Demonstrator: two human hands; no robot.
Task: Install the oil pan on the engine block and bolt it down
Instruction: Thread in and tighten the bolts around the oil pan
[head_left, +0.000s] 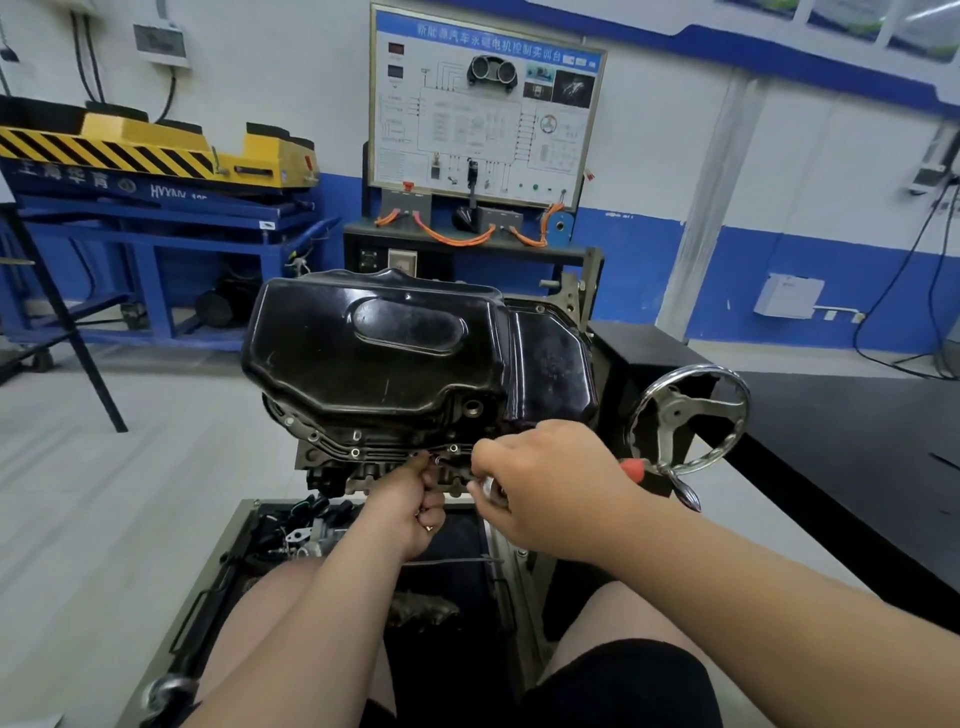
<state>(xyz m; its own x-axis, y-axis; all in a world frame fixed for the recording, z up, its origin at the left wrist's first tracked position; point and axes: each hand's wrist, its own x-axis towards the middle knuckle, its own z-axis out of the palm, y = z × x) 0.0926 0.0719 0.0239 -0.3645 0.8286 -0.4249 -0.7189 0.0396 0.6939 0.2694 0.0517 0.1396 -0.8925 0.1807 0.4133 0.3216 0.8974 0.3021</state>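
A chrome spoked handwheel (688, 421) stood just right of the glossy black stamped oil pan (374, 353), seated on the engine block (332, 467). Left hand (410, 499) pinched a small bolt (438, 460) at the pan's near flange. Right hand (550, 493), fingers (488, 462) curled round a red-handled tool (631, 469), hid the flange corner.

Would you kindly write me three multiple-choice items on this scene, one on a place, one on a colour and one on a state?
1. The chrome handwheel stands on which side of the black pressed-steel oil pan? A left; B right; C on top.
2. The handle of the tool in the right hand is: A green; B red; C yellow.
3. The oil pan: A lies on the floor; B hangs from both hands; C sits on the grey engine block.
Key: 1 B, the wheel is to the pan's right; 2 B, a red end pokes past the hand; 3 C, its flange lies along the block.
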